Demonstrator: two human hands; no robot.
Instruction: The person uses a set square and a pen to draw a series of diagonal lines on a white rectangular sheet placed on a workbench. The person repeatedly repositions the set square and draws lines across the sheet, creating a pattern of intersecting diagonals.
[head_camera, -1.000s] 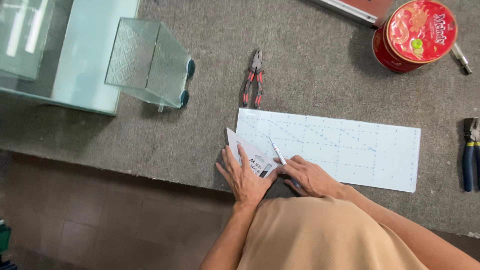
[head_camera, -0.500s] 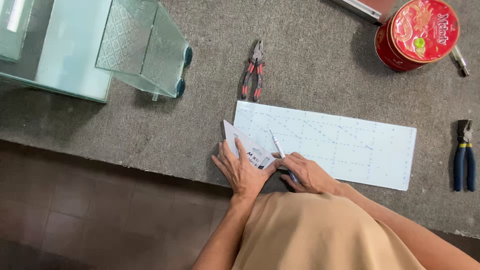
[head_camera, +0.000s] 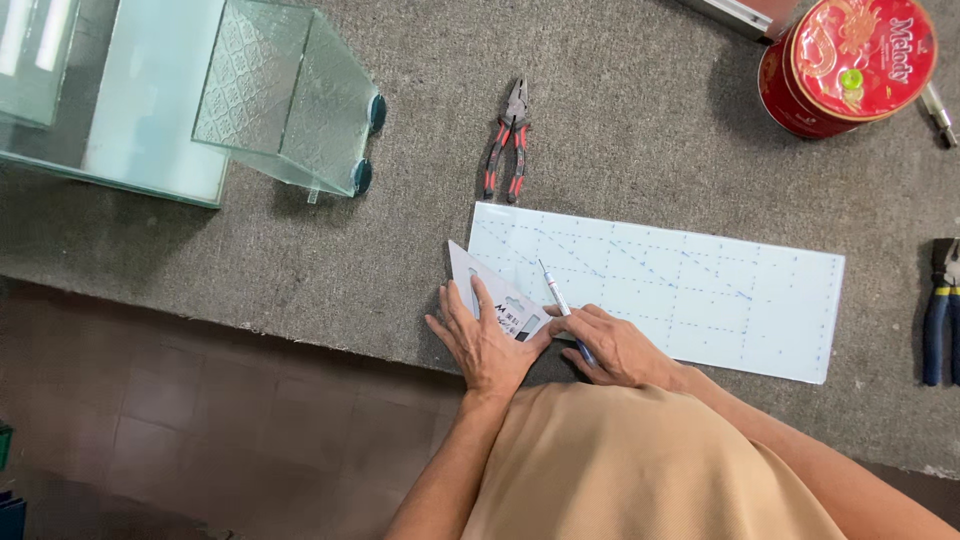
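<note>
1. A flat rectangular sheet of pale glass marked with a grid of blue dotted lines (head_camera: 660, 290) lies on the grey carpet-covered bench (head_camera: 620, 130), its near long edge close to the bench's front edge.
2. The left hand (head_camera: 485, 340) lies flat and spread, palm down, pressing a clear plastic set square (head_camera: 490, 295) onto the sheet's left end; it grips nothing.
3. The right hand (head_camera: 620, 350) is closed round a slim metal pen-like tool (head_camera: 562, 305), its tip resting on the sheet just beside the set square's edge.
4. By its look the sheet is stiff, smooth, brittle and likely sharp-edged; it would be best taken flat by both long edges, never by a corner.
5. Beyond the sheet's left end lie red-handled pliers (head_camera: 507, 140); farther left stands a patterned glass box (head_camera: 290, 95).
6. Past the sheet's right end lie blue-handled pliers (head_camera: 940, 315); beyond its far right corner sits a round red tin (head_camera: 850, 65).
</note>
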